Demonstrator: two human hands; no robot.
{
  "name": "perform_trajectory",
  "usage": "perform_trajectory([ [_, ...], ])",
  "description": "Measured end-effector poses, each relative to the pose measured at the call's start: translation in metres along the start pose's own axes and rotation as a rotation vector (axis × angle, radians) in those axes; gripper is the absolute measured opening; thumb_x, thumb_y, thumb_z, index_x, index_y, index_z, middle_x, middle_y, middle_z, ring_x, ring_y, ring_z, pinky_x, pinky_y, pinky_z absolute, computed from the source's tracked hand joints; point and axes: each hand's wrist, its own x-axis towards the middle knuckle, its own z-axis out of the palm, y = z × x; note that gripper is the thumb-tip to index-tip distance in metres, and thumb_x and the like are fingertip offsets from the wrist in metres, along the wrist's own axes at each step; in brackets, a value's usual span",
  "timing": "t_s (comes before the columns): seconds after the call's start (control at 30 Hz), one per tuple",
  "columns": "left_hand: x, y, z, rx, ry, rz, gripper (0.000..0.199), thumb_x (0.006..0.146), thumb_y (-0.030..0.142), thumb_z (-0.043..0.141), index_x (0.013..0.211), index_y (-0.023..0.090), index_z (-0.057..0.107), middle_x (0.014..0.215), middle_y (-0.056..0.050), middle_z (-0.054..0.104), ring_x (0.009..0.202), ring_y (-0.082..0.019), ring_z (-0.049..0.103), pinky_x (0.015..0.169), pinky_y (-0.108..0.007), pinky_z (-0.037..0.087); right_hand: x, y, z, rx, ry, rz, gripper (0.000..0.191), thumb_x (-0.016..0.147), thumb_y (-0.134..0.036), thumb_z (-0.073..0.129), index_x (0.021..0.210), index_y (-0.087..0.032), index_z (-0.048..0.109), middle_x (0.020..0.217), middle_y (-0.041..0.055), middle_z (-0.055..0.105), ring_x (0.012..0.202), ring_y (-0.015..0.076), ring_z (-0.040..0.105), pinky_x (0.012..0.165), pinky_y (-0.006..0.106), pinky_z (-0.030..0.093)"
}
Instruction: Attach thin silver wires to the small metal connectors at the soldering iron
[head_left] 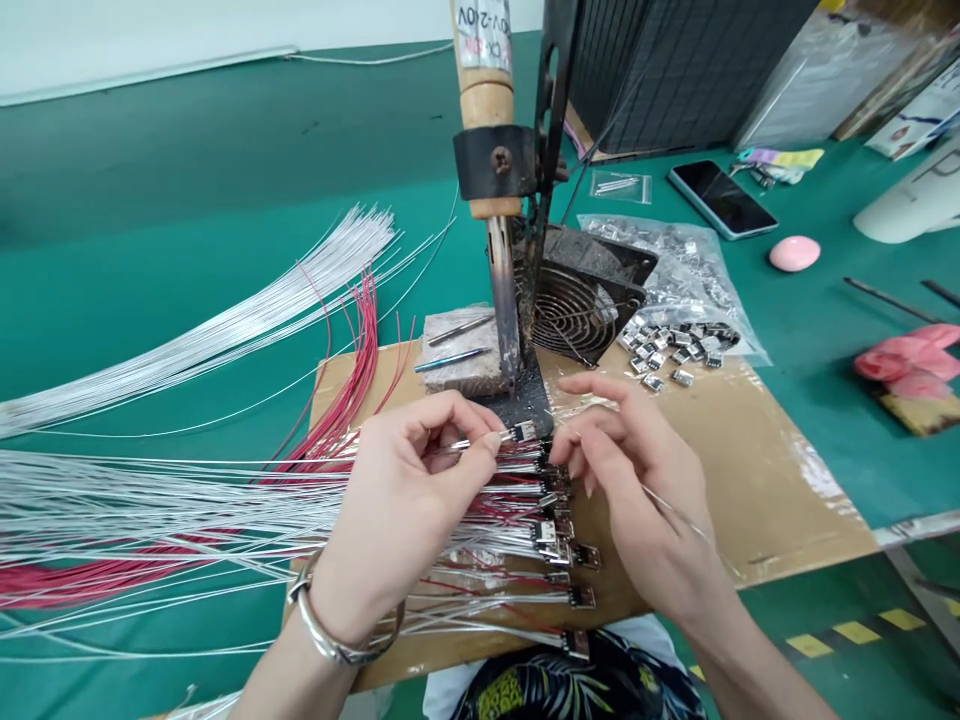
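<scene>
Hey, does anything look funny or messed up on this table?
Yes! The soldering iron's metal shaft looks scorched dark, and the round fan guard beside it is coated in grime. Both look burnt and dirty next to the shiny silver wires.

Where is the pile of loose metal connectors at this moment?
In the head view, the loose metal connectors lie at the far edge of the cardboard board, right of the wire-guarded fan and beyond the person's right hand.

- "240V" in dark print on a white label (pixel 484 35) round the wooden soldering-iron handle (pixel 487 105), well beyond the fingers (pixel 469 415); characters before it are unclear
- Red print beneath, too blurred to read
- A dark letter like "P" on a white object (pixel 911 195), far right of the fingers
</scene>
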Motion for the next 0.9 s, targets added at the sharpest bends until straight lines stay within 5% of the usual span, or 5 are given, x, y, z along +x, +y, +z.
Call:
perform_trajectory([
  [0.2,0.006,-0.001,0.001,-0.016,0.018,0.000,0.018,0.077,0.024,0.076,0.065,0.016,0.066,0.081,-0.004,0.073,0.073,-0.016,0.063,0.061,-0.026,0.044,0.003,-0.008,0.000,-0.110,0.054,-0.092,0.023,0.101,-0.016,0.051,0.078,-0.022,0.051,0.077,-0.0020,0.057,0.072,0.0137,0.055,0.064,0.029,0.042],
  [0.33,0.009,0.001,0.001,-0.015,0.018,0.016,0.017,0.078,0.022,0.076,0.065,0.016,0.067,0.081,-0.003,0.074,0.074,-0.017,0.063,0.064,-0.027,0.045,0.005,-0.011,0.003,-0.082,0.044,-0.135,0.016,0.102,-0.020,0.053,0.087,-0.022,0.058,0.098,0.0015,0.066,0.094,0.0172,0.062,0.081,0.031,0.047],
  [0.57,0.013,0.000,-0.001,-0.003,0.017,0.026,0.016,0.079,0.022,0.076,0.067,0.016,0.067,0.082,-0.003,0.074,0.077,-0.017,0.064,0.064,-0.028,0.044,0.005,-0.012,0.000,-0.171,0.007,-0.143,0.025,0.105,-0.019,0.045,0.083,-0.022,0.054,0.082,-0.0015,0.060,0.074,0.0141,0.054,0.068,0.031,0.040],
  [0.77,0.015,0.000,0.000,-0.029,0.013,0.021,0.017,0.079,0.020,0.077,0.066,0.016,0.066,0.081,-0.002,0.073,0.075,-0.016,0.064,0.065,-0.027,0.045,0.009,-0.012,0.007,-0.125,0.088,-0.149,0.018,0.098,-0.016,0.060,0.081,-0.022,0.058,0.111,0.0013,0.070,0.106,0.0168,0.066,0.093,0.031,0.049],
  [0.9,0.017,0.003,0.000,-0.039,0.016,0.027,0.017,0.078,0.020,0.076,0.066,0.016,0.066,0.080,-0.003,0.074,0.075,-0.017,0.064,0.066,-0.027,0.047,0.009,-0.013,0.011,-0.069,0.085,-0.106,0.020,0.094,-0.015,0.063,0.078,-0.023,0.056,0.112,-0.0004,0.074,0.111,0.0193,0.069,0.094,0.034,0.052],
])
